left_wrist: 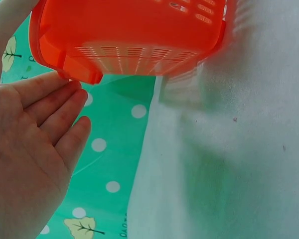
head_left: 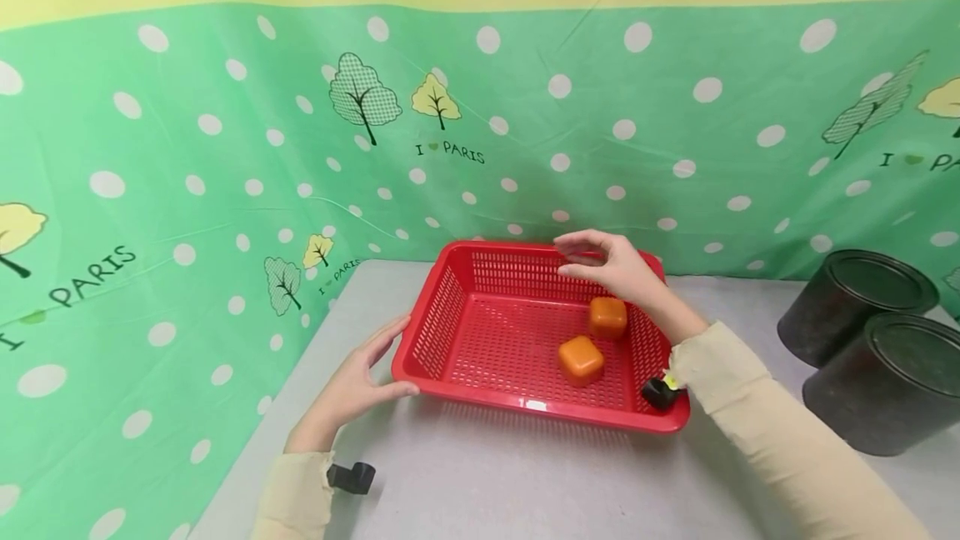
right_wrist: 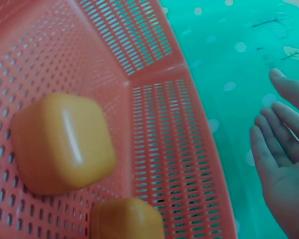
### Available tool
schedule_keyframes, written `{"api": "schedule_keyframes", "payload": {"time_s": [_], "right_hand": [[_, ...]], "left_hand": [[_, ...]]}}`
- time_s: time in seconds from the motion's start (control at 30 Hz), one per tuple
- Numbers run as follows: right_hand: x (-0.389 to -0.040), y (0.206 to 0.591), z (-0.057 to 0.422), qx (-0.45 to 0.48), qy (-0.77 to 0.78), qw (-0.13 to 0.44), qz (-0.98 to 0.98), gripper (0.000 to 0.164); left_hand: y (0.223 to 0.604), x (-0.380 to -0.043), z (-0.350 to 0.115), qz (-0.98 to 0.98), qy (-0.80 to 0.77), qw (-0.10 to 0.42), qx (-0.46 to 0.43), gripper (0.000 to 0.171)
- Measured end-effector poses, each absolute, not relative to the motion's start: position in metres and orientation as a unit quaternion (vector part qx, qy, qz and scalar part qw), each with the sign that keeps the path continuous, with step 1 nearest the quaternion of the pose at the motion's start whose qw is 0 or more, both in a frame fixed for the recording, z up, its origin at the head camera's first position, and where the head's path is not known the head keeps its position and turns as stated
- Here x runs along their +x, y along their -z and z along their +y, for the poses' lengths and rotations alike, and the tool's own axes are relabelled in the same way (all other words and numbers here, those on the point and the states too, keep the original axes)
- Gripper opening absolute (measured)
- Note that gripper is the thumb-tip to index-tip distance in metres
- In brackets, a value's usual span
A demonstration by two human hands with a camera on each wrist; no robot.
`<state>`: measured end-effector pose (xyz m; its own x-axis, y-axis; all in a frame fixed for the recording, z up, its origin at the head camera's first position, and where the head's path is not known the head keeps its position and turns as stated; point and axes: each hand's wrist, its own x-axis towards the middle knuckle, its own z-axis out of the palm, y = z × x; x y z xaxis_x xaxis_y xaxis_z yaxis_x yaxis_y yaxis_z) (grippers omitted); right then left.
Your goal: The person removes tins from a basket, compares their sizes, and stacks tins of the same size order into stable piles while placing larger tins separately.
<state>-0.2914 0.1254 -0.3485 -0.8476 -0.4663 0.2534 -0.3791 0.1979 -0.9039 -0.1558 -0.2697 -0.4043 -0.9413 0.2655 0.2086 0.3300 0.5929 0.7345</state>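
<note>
A red plastic basket (head_left: pixel 495 397) with slotted walls stands on the table in the head view. Two orange rounded cubes lie in its right half, the nearer cube (head_left: pixel 581 360) and the farther cube (head_left: pixel 607 317); both also show large in the right wrist view. At the basket's left end is my left hand (head_left: pixel 358 390), fingers fairly straight, thumb apart, fingertips right at the rim. The left wrist view shows its palm (left_wrist: pixel 32 149) beside the basket's corner. My right hand (head_left: pixel 611 267) is over the back right rim, thumb and fingers apart, nothing between them.
Two dark cylindrical tins, a rear tin (head_left: pixel 855 307) and a front tin (head_left: pixel 885 382), stand on the right of the pale table (head_left: pixel 487 490). A green dotted cloth (head_left: pixel 525 123) hangs behind and along the left side. Small black cameras are strapped to both wrists.
</note>
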Motion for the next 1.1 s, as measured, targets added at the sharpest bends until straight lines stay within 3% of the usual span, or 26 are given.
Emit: {"api": "schedule_keyframes", "payload": {"time_s": [0.43, 0.63, 1.1], "right_hand": [[-0.3, 0.366, 0.128, -0.367, 0.479, 0.254, 0.756, 0.05], [-0.303, 0.372, 0.131, -0.369, 0.443, 0.337, 0.744, 0.055], [-0.303, 0.38, 0.133, -0.319, 0.403, 0.407, 0.755, 0.055]], "left_hand": [[0.406, -0.157, -0.27, -0.89, 0.418, 0.043, -0.175, 0.097], [0.407, -0.156, -0.271, -0.892, 0.417, 0.04, -0.171, 0.097], [0.406, -0.156, -0.271, -0.893, 0.418, 0.036, -0.165, 0.097]]}}
